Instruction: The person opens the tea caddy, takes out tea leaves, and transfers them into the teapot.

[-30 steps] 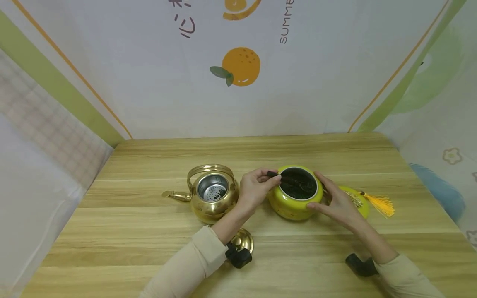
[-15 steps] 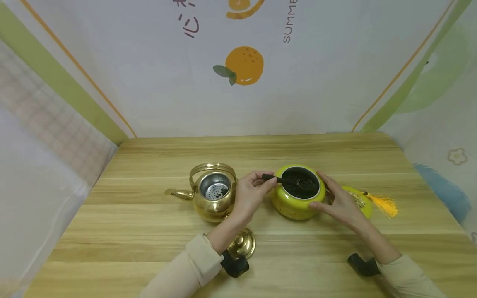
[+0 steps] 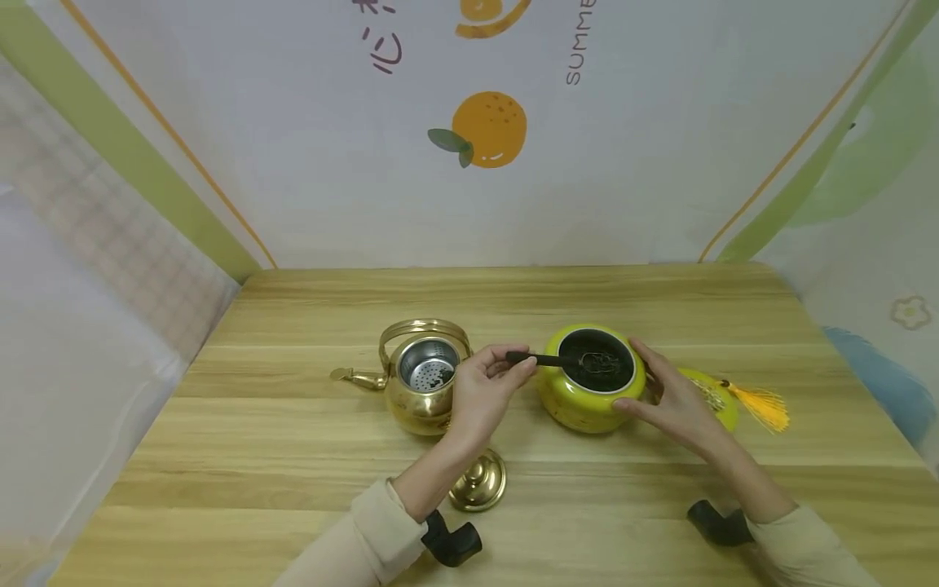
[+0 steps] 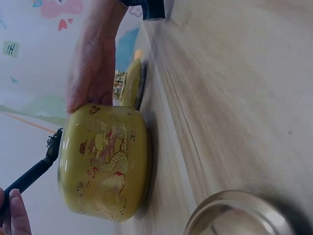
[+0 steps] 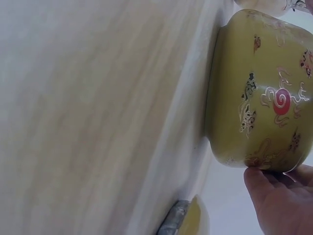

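My left hand (image 3: 480,395) pinches the handle of a black tea scoop (image 3: 544,359) between thumb and fingers. The scoop's head is over the mouth of a round yellow jar (image 3: 587,412), with dark tea leaves (image 4: 53,138) heaped on it in the left wrist view. Dark contents fill the jar's inside. On the jar's right side my right hand (image 3: 675,408) holds it, thumb at the front and fingers behind the rim. Left of my left hand stands a brass teapot (image 3: 416,410), lidless, with a few dark leaves in its perforated metal strainer (image 3: 424,375).
The teapot's brass lid (image 3: 480,483) lies on the wooden table (image 3: 293,489) near my left forearm. Behind my right hand is the yellow jar lid (image 3: 706,383) with an orange tassel (image 3: 763,406). A printed cloth (image 3: 352,187) hangs along the table's back edge.
My left hand has drawn back slightly to the left, and the scoop's head has come up from inside the jar into view. My right hand keeps its hold on the jar.
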`<state>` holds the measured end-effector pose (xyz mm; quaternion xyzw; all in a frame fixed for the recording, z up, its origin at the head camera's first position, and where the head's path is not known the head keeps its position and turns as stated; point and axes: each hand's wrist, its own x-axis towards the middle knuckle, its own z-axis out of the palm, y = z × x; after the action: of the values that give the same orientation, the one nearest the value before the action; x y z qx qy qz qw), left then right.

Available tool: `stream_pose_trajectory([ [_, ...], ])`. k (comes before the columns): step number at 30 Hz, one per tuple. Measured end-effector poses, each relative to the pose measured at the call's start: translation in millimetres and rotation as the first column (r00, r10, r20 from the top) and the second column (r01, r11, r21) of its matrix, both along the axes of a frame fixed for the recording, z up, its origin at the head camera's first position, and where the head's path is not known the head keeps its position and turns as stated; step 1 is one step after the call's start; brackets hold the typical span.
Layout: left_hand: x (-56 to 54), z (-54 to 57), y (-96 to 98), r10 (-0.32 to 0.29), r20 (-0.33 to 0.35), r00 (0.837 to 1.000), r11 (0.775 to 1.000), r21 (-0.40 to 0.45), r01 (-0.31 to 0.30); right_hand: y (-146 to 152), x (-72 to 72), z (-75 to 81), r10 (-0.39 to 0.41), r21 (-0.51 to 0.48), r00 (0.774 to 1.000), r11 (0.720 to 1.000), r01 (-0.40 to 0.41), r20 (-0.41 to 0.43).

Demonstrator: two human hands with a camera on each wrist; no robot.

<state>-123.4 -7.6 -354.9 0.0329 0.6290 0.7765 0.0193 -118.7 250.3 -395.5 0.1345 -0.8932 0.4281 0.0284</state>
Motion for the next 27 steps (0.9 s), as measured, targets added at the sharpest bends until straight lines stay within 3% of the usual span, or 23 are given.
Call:
stream_pose_trajectory([
  [9, 13.9, 3.0, -19.2, -0.013, 0.035, 0.999, 0.998, 0.057, 0.012, 1, 1.1, 0.8, 0.012, 0.006, 1.000, 1.000, -0.012, -0.001],
  [18, 29.5, 8.5, -49.3, 0.037, 0.051, 0.998, 0.996, 0.076, -0.041, 1, 6.7, 15.4, -0.015, 0.046, 1.000, 0.999, 0.016, -0.021],
  [23, 39.0, 12.3, -72.9, 0.094, 0.075, 0.993, 0.991, 0.091, -0.101, -12, 6.7, 27.0, 0.008, 0.006, 0.992, 1.000, -0.007, -0.129],
  [27, 45.2, 15.1, -92.2, 0.150, 0.093, 0.984, 0.984, 0.078, -0.158, -28, 5.5, 31.5, 0.070, -0.015, 0.961, 0.997, -0.077, -0.269],
])
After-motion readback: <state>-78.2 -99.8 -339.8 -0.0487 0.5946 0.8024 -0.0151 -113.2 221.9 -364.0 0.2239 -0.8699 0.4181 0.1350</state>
